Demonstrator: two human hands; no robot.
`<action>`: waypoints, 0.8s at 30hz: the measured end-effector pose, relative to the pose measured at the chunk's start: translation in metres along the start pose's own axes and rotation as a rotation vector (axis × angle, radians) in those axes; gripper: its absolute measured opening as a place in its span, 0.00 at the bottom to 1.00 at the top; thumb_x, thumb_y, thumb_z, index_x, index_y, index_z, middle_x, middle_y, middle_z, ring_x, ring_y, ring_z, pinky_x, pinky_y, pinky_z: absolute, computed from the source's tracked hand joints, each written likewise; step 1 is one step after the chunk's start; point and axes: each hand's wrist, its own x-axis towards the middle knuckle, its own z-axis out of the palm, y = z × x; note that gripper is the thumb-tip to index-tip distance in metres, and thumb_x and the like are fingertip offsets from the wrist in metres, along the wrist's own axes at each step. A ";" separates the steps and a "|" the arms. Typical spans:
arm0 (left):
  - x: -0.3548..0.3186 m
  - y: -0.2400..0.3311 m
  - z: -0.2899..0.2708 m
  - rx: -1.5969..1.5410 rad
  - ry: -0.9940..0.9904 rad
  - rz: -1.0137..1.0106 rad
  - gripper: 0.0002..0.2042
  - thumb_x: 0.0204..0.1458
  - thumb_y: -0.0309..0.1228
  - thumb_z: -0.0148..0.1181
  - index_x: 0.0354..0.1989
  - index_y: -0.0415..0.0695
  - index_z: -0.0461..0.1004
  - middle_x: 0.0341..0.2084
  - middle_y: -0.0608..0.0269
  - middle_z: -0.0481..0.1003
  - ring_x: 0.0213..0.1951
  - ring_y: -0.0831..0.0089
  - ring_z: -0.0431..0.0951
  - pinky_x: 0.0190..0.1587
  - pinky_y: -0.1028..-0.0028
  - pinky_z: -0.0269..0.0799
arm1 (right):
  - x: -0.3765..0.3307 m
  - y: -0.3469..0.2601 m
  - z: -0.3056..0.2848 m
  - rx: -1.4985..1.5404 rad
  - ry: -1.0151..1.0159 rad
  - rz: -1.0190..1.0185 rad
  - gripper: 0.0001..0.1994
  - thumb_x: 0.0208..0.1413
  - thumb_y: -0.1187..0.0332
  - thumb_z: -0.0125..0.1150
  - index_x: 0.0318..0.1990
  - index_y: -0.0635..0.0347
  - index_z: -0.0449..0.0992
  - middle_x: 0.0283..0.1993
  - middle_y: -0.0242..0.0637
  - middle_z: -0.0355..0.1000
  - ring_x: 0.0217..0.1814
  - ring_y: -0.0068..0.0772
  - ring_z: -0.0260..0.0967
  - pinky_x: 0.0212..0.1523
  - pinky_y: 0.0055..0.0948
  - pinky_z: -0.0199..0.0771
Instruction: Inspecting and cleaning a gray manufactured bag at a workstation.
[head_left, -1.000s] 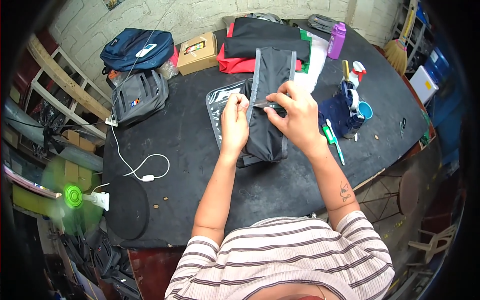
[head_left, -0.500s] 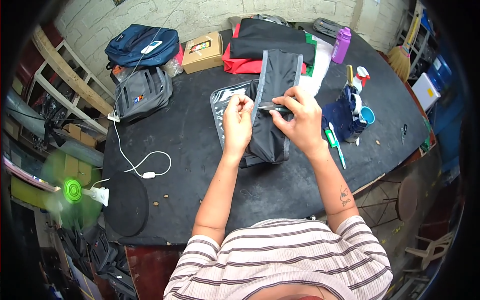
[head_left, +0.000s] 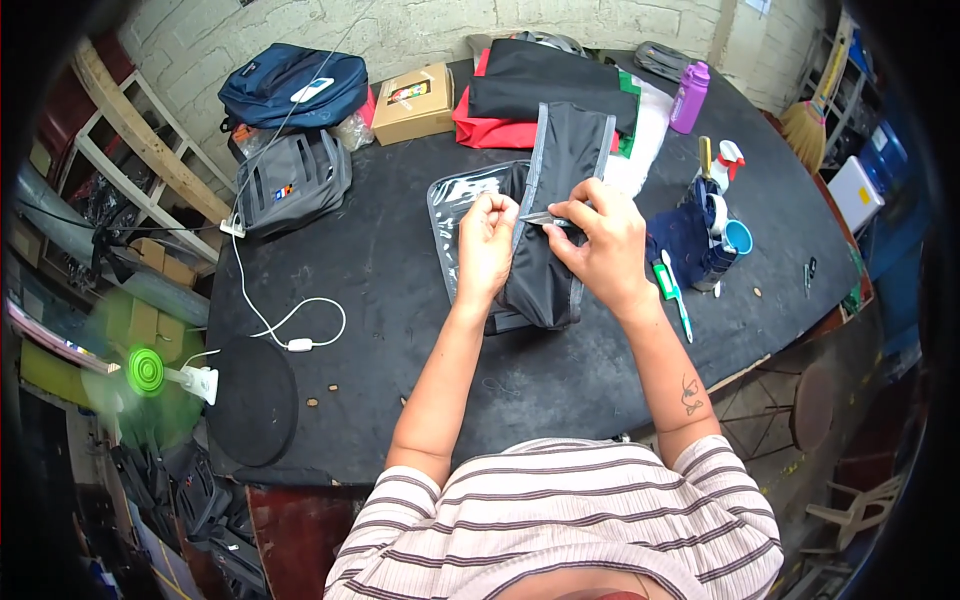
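Note:
A black fabric bag piece (head_left: 570, 150) with grey-bound edges lies across the table in front of me, with a clear plastic panel (head_left: 447, 240) beside and partly beneath it. My left hand (head_left: 488, 245) is closed in a pinch at its left bound edge; whatever is between the fingertips is too small to make out. My right hand (head_left: 608, 240) grips small thread snips (head_left: 537, 218) over the fabric. Their pointed silver blades face the left fingertips. Most of the snips' handle is hidden by my fingers.
Right of the fabric are a toothbrush (head_left: 682, 305), a dark blue pouch (head_left: 680, 240), a light blue cup (head_left: 737, 238), a spray bottle (head_left: 730, 165) and a purple bottle (head_left: 689, 98). Leftward lie a grey bag (head_left: 295, 180), a white cable (head_left: 300, 345) and a spinning fan (head_left: 147, 372). Folded cloth (head_left: 545, 85) is behind.
The whole view has shifted slightly. My left fingertips are now nearer the bound edge and the snips' blades. Both hands keep their grip.

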 end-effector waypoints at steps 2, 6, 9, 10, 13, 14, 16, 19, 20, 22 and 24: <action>0.000 -0.001 -0.001 0.026 0.004 0.023 0.02 0.59 0.22 0.49 0.33 0.40 0.67 0.20 0.76 0.64 0.21 0.91 0.58 0.22 0.87 0.51 | -0.003 0.002 0.002 0.043 0.017 0.042 0.11 0.33 0.71 0.70 0.30 0.58 0.78 0.31 0.34 0.67 0.34 0.36 0.68 0.36 0.33 0.69; 0.000 0.009 -0.004 0.030 0.110 0.028 0.03 0.60 0.26 0.46 0.39 0.41 0.65 0.22 0.70 0.67 0.21 0.87 0.64 0.24 0.84 0.61 | -0.013 0.004 0.012 0.113 0.230 0.255 0.28 0.35 0.72 0.70 0.49 0.55 0.67 0.48 0.43 0.58 0.44 0.43 0.64 0.43 0.36 0.70; 0.017 0.030 0.004 0.235 0.057 0.066 0.15 0.51 0.27 0.61 0.45 0.40 0.66 0.29 0.68 0.70 0.23 0.86 0.68 0.26 0.85 0.65 | -0.028 0.019 0.030 0.324 0.248 0.390 0.33 0.37 0.75 0.67 0.55 0.58 0.60 0.51 0.43 0.57 0.51 0.39 0.61 0.46 0.34 0.68; 0.020 0.038 0.009 0.333 -0.007 0.075 0.18 0.47 0.27 0.64 0.46 0.39 0.66 0.28 0.68 0.70 0.24 0.86 0.68 0.27 0.85 0.66 | -0.033 0.018 0.031 0.581 0.165 0.562 0.34 0.39 0.77 0.62 0.57 0.61 0.56 0.51 0.41 0.56 0.59 0.35 0.55 0.54 0.33 0.63; 0.043 0.027 0.014 0.360 -0.077 0.021 0.15 0.41 0.26 0.70 0.36 0.38 0.72 0.21 0.71 0.71 0.23 0.86 0.68 0.27 0.82 0.67 | -0.032 0.001 0.029 0.808 0.184 0.567 0.35 0.41 0.79 0.57 0.59 0.62 0.51 0.55 0.42 0.55 0.65 0.38 0.50 0.66 0.32 0.46; 0.053 0.017 0.015 0.372 -0.068 0.016 0.11 0.41 0.26 0.70 0.31 0.37 0.74 0.19 0.72 0.71 0.21 0.87 0.67 0.25 0.82 0.66 | -0.034 0.005 0.030 0.806 0.187 0.566 0.35 0.41 0.79 0.57 0.59 0.62 0.51 0.55 0.42 0.55 0.65 0.38 0.50 0.66 0.32 0.46; 0.069 0.000 0.014 0.382 -0.055 0.007 0.11 0.46 0.32 0.68 0.24 0.38 0.74 0.15 0.73 0.71 0.18 0.87 0.65 0.23 0.84 0.62 | -0.037 0.012 0.029 0.635 0.168 0.480 0.35 0.41 0.80 0.56 0.60 0.62 0.50 0.60 0.45 0.53 0.67 0.39 0.48 0.67 0.34 0.44; 0.086 -0.027 0.009 0.181 -0.078 -0.065 0.19 0.56 0.41 0.57 0.21 0.37 0.73 0.11 0.70 0.68 0.14 0.85 0.60 0.17 0.79 0.56 | -0.037 0.004 0.029 0.667 0.166 0.500 0.35 0.41 0.80 0.54 0.60 0.62 0.50 0.63 0.46 0.51 0.69 0.40 0.46 0.67 0.34 0.42; 0.087 -0.021 0.015 0.099 -0.099 -0.187 0.18 0.58 0.40 0.55 0.22 0.38 0.73 0.11 0.69 0.68 0.13 0.84 0.62 0.17 0.79 0.58 | -0.039 0.009 0.030 0.674 0.193 0.503 0.35 0.41 0.81 0.54 0.60 0.62 0.50 0.62 0.46 0.52 0.69 0.40 0.45 0.68 0.35 0.42; 0.088 -0.006 0.012 -0.054 -0.122 -0.266 0.18 0.62 0.41 0.48 0.29 0.38 0.74 0.15 0.66 0.72 0.15 0.78 0.71 0.20 0.80 0.66 | -0.041 0.010 0.029 0.652 0.201 0.506 0.35 0.41 0.81 0.54 0.60 0.62 0.50 0.62 0.46 0.51 0.69 0.41 0.45 0.68 0.35 0.42; 0.084 0.016 0.020 -0.035 0.031 -0.010 0.16 0.63 0.37 0.44 0.36 0.34 0.73 0.24 0.59 0.75 0.22 0.77 0.75 0.25 0.78 0.72 | -0.041 0.010 0.029 0.592 0.201 0.504 0.35 0.41 0.81 0.54 0.60 0.63 0.50 0.62 0.46 0.52 0.69 0.42 0.44 0.68 0.37 0.41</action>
